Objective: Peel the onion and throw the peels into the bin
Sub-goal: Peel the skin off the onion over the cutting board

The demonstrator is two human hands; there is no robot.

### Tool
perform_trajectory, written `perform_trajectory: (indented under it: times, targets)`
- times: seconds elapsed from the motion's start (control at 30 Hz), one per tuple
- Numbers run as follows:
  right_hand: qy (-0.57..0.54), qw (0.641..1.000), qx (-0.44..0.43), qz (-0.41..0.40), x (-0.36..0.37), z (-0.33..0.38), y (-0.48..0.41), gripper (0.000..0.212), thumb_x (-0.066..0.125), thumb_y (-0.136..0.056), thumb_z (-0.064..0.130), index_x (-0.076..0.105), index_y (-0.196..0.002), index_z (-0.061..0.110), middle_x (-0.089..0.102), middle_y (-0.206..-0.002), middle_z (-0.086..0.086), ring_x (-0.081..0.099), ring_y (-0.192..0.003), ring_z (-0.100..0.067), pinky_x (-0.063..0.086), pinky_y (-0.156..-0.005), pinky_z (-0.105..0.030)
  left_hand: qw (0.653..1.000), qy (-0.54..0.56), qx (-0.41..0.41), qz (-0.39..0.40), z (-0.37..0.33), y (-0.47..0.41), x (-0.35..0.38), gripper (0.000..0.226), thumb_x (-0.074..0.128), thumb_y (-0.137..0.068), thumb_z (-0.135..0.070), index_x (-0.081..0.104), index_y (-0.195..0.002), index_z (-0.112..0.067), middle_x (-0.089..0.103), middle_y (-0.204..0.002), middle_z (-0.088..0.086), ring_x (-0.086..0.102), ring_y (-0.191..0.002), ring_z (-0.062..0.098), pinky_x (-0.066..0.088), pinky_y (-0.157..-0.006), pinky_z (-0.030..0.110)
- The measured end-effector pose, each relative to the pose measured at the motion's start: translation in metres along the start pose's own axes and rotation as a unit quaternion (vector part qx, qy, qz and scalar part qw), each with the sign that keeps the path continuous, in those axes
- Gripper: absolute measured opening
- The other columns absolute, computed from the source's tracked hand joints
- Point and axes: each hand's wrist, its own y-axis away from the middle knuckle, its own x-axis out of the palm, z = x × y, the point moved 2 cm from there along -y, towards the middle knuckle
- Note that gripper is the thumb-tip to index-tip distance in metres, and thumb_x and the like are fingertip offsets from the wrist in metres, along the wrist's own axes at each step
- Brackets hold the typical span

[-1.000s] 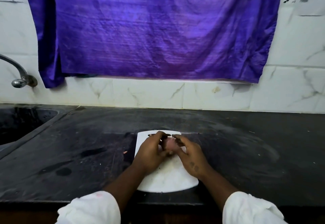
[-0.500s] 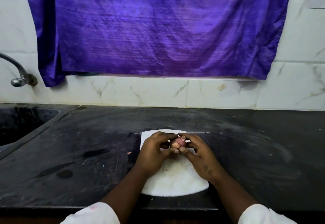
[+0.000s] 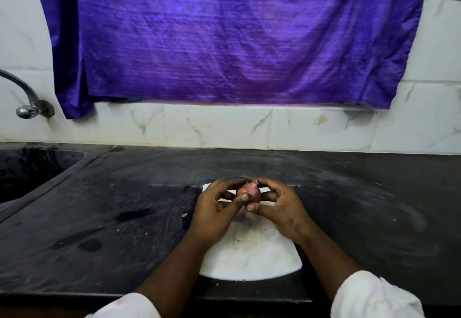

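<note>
A small pinkish-red onion [image 3: 251, 191] is held just above the far end of a white cutting board [image 3: 252, 257]. My left hand [image 3: 216, 211] grips its left side, thumb pressed on the front. My right hand [image 3: 282, 209] cups its right side, with the thumb under it and fingers curled over the top. Both hands are shut on the onion. A small peel scrap [image 3: 184, 215] lies on the black counter to the left of the board. No bin is in view.
The black stone counter [image 3: 361, 205] stretches to both sides. A sunken sink [image 3: 30, 170] and a metal tap [image 3: 27, 103] are at the left. A purple cloth [image 3: 224, 38] hangs on the tiled wall behind.
Both hands have turned the onion between the fingers, so more of its pink surface shows. The view has shifted slightly; the board and counter stay in place.
</note>
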Motion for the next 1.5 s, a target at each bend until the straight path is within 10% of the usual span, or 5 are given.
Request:
perform_trajectory:
  times: [0.4, 0.67, 1.5]
  targets:
    - [-0.06, 0.998, -0.027, -0.021, -0.005, -0.005, 0.001, 0.053, 0.089, -0.072, 0.001, 0.072, -0.121, 0.014, 0.078, -0.117, -0.01, 0.075, -0.105, -0.033, 0.062, -0.092, -0.044, 0.987, -0.123, 0.1, -0.012, -0.005, -0.007, 0.01, 0.022, 0.063, -0.102, -0.018, 0.074, -0.121, -0.024, 0.071, -0.11, -0.011, 0.068, -0.102, 0.005, 0.052, -0.081, 0.014]
    - [-0.096, 0.995, -0.007, -0.034, -0.008, -0.009, -0.018, 0.054, 0.088, -0.072, 0.006, 0.071, -0.122, 0.012, 0.078, -0.118, -0.01, 0.074, -0.109, -0.031, 0.062, -0.094, -0.04, 0.98, -0.155, 0.12, -0.039, 0.005, -0.027, 0.014, 0.019, 0.056, -0.101, -0.017, 0.072, -0.111, -0.018, 0.069, -0.099, -0.006, 0.067, -0.089, 0.01, 0.057, -0.073, 0.04]
    - [-0.046, 0.998, -0.01, -0.033, -0.008, -0.013, -0.012, 0.058, 0.092, -0.068, 0.009, 0.073, -0.122, 0.019, 0.079, -0.116, -0.003, 0.076, -0.106, -0.027, 0.062, -0.09, -0.038, 0.983, -0.145, 0.111, -0.033, 0.0, -0.02, 0.011, 0.018, 0.076, -0.086, -0.007, 0.072, -0.102, -0.015, 0.07, -0.099, -0.007, 0.068, -0.092, 0.005, 0.055, -0.074, 0.015]
